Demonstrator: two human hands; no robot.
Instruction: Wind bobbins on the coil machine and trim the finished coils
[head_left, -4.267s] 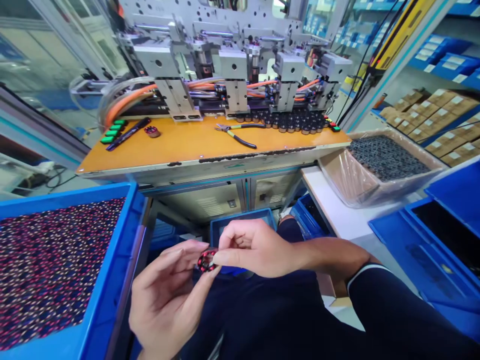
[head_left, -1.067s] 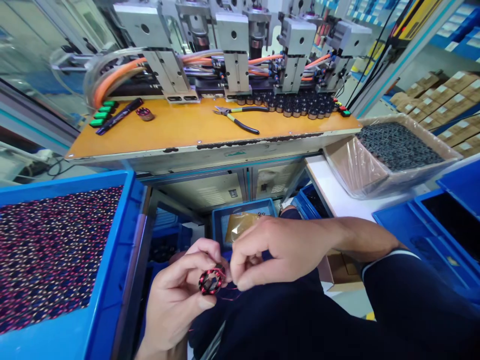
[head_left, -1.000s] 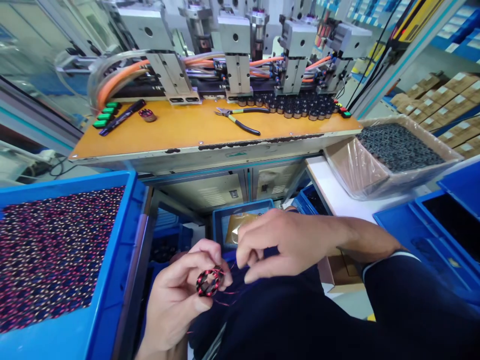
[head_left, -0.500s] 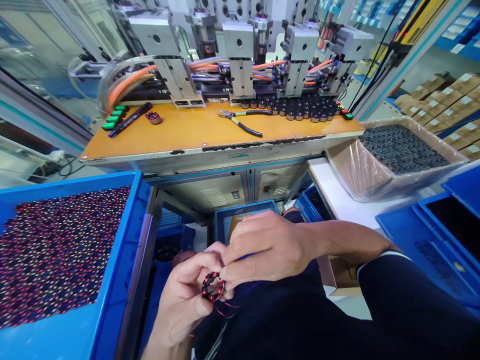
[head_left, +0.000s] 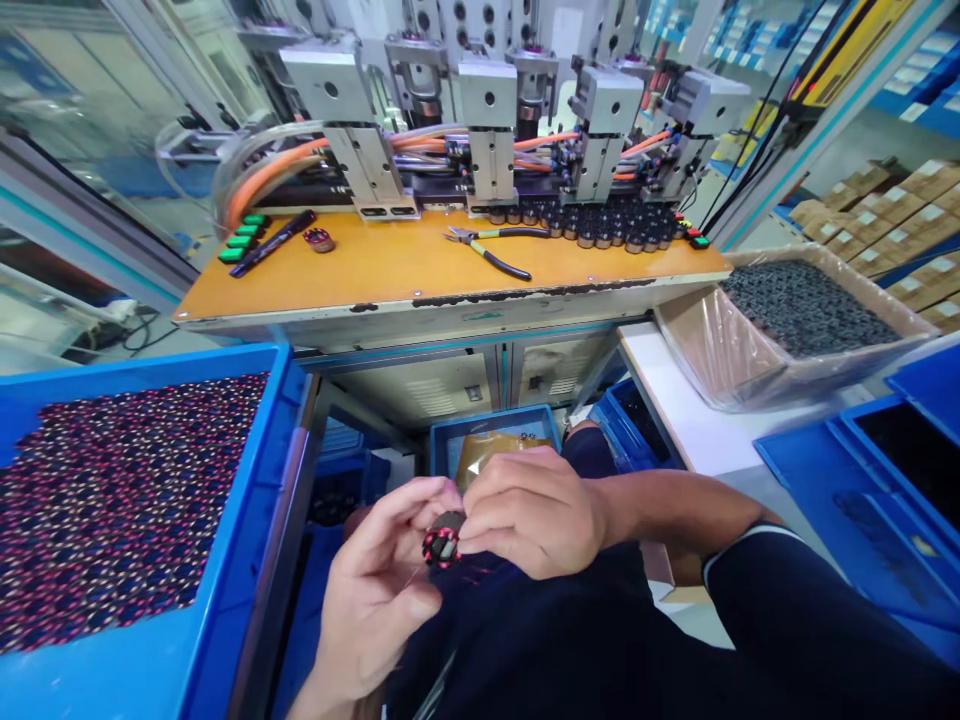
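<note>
Since half a second ago, the ring (head_left: 448, 522) has turned: its round opening is tipped away from square-on, and more of the dark outer wall shows above the red-marked rim. Right hand (head_left: 529, 510) has drawn its fingers into a tighter curl beside it; left thumb now stands off the rim, just below.

Position: ring held in the air in front of the person's dark shirt, between the two hands. Right grip pinches it at its right edge, thumb and fingertips together. Left hand (head_left: 382, 590) cups round its other side, palm partly facing up; whether the fingers behind press on it, cannot tell. Faint reddish strand (head_left: 472, 578) just below, blurred.

Beyond the hands, a blue tray (head_left: 442, 440) sits low, a brown packet (head_left: 491, 445) lying in it.

Table (head_left: 397, 270), orange-topped: pliers (head_left: 491, 250) near the middle, handles spread; a pen (head_left: 271, 244) lies between green buttons (head_left: 244, 240) and a second ring (head_left: 319, 240). Dark round parts (head_left: 600, 222) stand crowded toward the right. Machine (head_left: 491, 90) rises behind.

Person's left side: blue bin (head_left: 280, 375) with many red-and-dark pieces (head_left: 127, 500). Right side: plastic-lined box (head_left: 709, 355) of dark pieces (head_left: 810, 305).
</note>
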